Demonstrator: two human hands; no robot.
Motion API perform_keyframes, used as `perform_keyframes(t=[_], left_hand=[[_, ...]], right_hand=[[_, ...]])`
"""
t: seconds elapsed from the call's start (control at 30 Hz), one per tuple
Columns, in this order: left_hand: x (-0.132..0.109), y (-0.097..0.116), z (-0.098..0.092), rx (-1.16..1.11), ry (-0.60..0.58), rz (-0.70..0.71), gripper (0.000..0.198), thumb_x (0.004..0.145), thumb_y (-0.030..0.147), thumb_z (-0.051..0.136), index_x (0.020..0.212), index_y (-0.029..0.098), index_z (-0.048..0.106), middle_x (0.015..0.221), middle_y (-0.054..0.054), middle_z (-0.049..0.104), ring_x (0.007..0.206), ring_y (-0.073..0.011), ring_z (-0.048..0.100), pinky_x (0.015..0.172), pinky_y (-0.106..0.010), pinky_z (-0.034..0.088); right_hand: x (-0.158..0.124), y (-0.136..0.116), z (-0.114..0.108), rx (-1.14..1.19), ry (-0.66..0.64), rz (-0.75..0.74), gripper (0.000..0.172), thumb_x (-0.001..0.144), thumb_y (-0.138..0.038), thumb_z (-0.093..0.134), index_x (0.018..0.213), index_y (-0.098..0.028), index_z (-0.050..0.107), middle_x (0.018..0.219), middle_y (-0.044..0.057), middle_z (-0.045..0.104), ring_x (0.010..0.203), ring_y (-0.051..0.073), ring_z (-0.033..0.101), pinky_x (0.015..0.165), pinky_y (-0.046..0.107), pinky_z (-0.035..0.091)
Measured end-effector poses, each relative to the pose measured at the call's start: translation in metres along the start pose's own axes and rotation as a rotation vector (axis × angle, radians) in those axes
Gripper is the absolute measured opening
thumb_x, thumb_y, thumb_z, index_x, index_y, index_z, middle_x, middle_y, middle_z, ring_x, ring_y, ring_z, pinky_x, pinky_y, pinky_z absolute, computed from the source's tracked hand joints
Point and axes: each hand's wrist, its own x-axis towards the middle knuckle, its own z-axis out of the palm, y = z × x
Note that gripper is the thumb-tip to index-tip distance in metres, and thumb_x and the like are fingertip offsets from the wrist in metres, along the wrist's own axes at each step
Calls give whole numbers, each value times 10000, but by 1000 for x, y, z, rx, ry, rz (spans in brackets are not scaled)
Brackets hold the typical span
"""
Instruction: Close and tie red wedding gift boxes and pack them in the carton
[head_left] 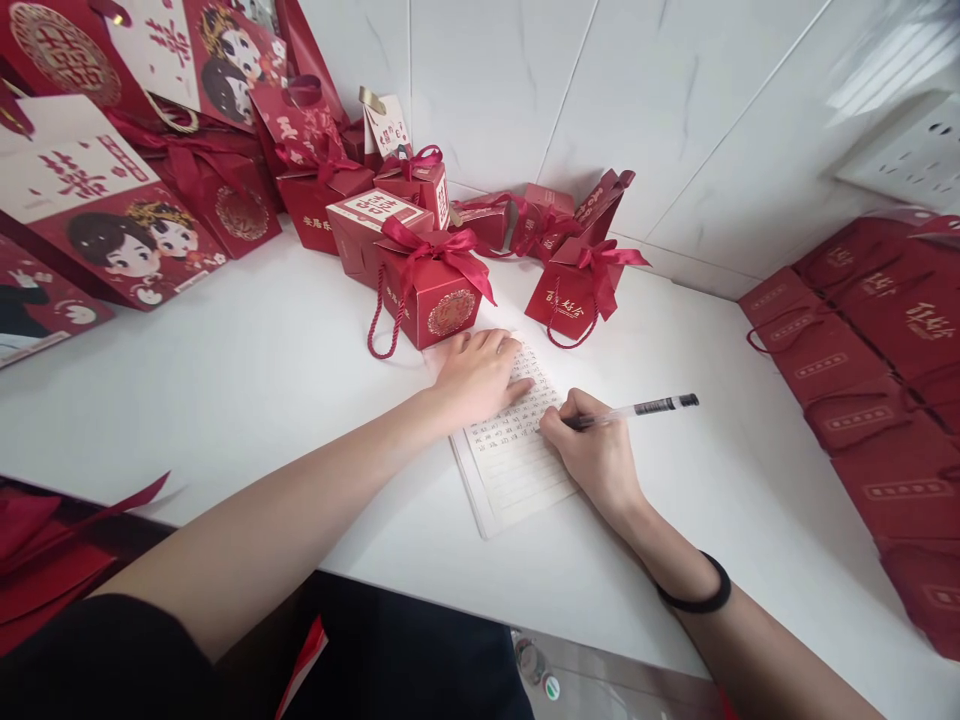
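A lined notebook lies on the white table, its page filled with handwriting down to the lower lines. My left hand rests flat on the upper part of the page, fingers stretched out. In my right hand is a pen, gripped between thumb and fingers at the page's right edge. The pen's tip is hidden behind my fingers. Just beyond my left hand stands a red gift box with a ribbon bow and a rope handle.
Another red box with a bow stands behind the notebook. Larger red gift bags crowd the left, and a stack of red boxes lines the right. A tiled wall closes the back, with a socket panel at right.
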Motion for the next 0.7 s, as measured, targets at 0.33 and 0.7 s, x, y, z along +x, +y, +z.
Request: perform_keyframes(t=[0.33, 0.7], left_hand=[[0, -2, 3, -21, 15, 9, 449, 869, 434, 495, 1195, 126, 489, 1320, -120, 501, 1201, -281, 445, 982, -434, 320], [-5, 2, 0, -4, 36, 50, 340, 904, 377, 417, 1080, 147, 593, 1236, -82, 580, 1183, -236, 475, 1016, -426, 337]], right_hand=[[3, 1, -2, 122, 13, 78, 300, 700, -285, 540, 532, -209, 304, 441, -82, 325, 420, 64, 277, 398, 195, 227], [43, 26, -45, -232, 161, 115, 324, 593, -455, 546, 840, -247, 577, 846, 54, 646, 686, 242, 629, 680, 377, 457]])
